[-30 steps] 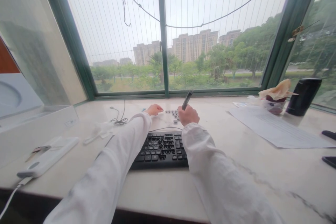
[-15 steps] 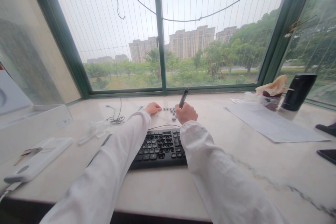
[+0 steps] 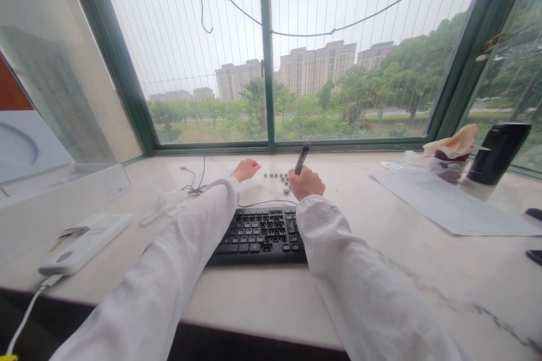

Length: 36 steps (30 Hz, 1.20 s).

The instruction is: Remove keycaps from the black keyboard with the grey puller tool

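My right hand (image 3: 307, 183) is wrapped round a dark pen (image 3: 302, 158), which stands nearly upright with its upper end above the fist. Beside that hand, several small loose keycaps (image 3: 276, 175) lie in short rows on the table; the hand partly covers them. To the left of the rows, my left hand (image 3: 246, 170) is closed with its fingertips together, and whatever they may hold is too small to make out. Under my forearms lies a black keyboard (image 3: 245, 247) with many bare key sockets; my sleeves hide both its ends.
To the left are a white power bank (image 3: 87, 248) with keys (image 3: 71, 232) on it, a coiled cable (image 3: 195, 187) and an open white box (image 3: 84, 180). Paper sheets (image 3: 449, 203) and a black bottle (image 3: 499, 152) stand or lie right. A window runs behind.
The view has shifted slightly, moving most things rightward in it. My left hand has drawn a little away from the left end of the keycap row. My right hand still grips the pen.
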{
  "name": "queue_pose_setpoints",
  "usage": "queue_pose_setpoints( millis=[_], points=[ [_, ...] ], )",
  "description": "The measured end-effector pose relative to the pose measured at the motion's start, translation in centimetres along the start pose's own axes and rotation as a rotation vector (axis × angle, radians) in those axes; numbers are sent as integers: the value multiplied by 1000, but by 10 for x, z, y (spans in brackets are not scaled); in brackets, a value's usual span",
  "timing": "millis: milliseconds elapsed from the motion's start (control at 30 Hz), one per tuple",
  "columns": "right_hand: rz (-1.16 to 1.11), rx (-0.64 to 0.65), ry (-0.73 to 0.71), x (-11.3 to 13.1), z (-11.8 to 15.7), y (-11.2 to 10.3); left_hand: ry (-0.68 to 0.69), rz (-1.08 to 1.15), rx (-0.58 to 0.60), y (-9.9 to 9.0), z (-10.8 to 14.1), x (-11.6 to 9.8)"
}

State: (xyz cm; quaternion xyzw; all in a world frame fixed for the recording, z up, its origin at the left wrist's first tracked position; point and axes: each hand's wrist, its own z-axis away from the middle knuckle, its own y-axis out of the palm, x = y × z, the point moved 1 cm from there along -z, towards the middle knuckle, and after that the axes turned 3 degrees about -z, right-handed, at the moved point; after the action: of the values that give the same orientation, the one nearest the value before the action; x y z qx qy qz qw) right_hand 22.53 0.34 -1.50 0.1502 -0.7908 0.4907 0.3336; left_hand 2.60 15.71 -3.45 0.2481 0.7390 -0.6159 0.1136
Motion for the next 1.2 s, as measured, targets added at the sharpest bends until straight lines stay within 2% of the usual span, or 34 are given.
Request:
queue_pose_setpoints(
  millis=[100,200,300,367,433,533,600,667,767,900,1067,1200],
  points=[
    [-2,3,1,0,0,1,42,49,-48,-24,21,-10],
    [3,11,7,-1,0,2,126,117,-53,-43,56,-27],
    [30,10,16,-2,1,5,302,361,-56,-60,114,-52],
    [47,12,22,-3,2,6,332,582,-34,-71,166,-71],
    [63,-4,31,-3,2,8,267,848,-52,-78,222,-90],
    [86,0,27,-3,2,9,14,1225,-57,-80,303,-110],
    [94,1,25,-3,3,10,-156,1458,-50,-77,344,-117],
    [92,-8,14,-3,3,10,-302,1617,-22,-73,371,-121],
    [101,-26,11,-4,4,10,-470,1711,38,-68,394,-124],
    [109,-28,8,-4,4,13,-588,1712,93,-65,409,-128],
    [108,-35,-1,-6,3,14,-603,1696,185,-65,423,-129],
    [114,-37,-17,-8,2,15,-585,1669,167,-65,425,-128]
  ],
)
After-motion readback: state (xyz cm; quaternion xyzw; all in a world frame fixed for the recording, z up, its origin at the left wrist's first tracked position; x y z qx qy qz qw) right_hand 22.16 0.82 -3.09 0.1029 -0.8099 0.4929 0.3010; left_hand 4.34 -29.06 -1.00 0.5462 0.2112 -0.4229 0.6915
